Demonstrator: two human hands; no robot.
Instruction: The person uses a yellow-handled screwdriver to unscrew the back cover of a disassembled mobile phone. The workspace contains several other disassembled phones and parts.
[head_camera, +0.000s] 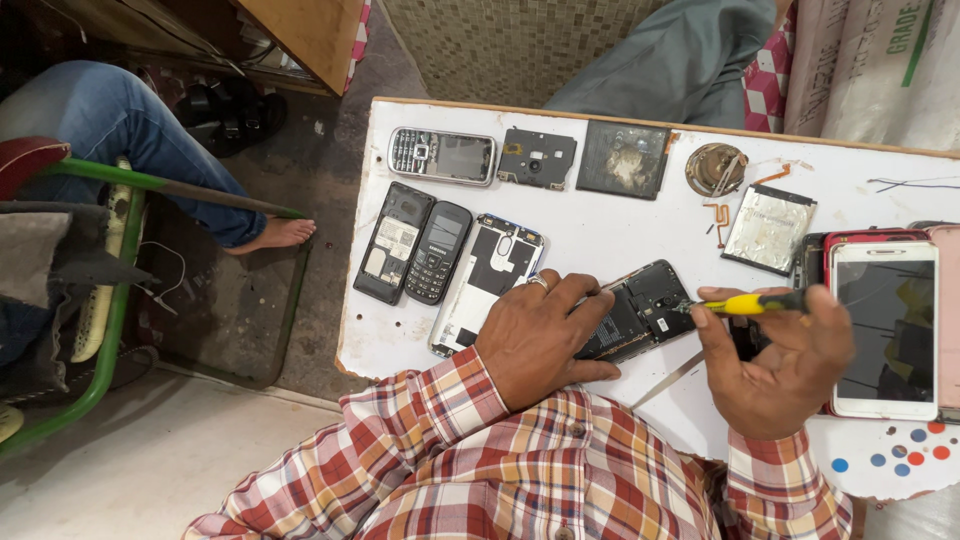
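An opened black phone (645, 305) lies back-up on the white table (600, 235), its circuit board showing. My left hand (540, 340), a ring on one finger, presses down on the phone's left part and steadies it. My right hand (775, 365) grips a yellow-handled screwdriver (750, 303), whose tip touches the phone's right end. Both my sleeves are red plaid.
Several phones and parts lie on the table: a silver keypad phone (442, 156), a black back cover (394, 243), a black keypad phone (438, 252), a white phone frame (490, 275), a battery (768, 228), a white smartphone (886, 328). Another person's bare foot (280, 234) rests on the floor at left.
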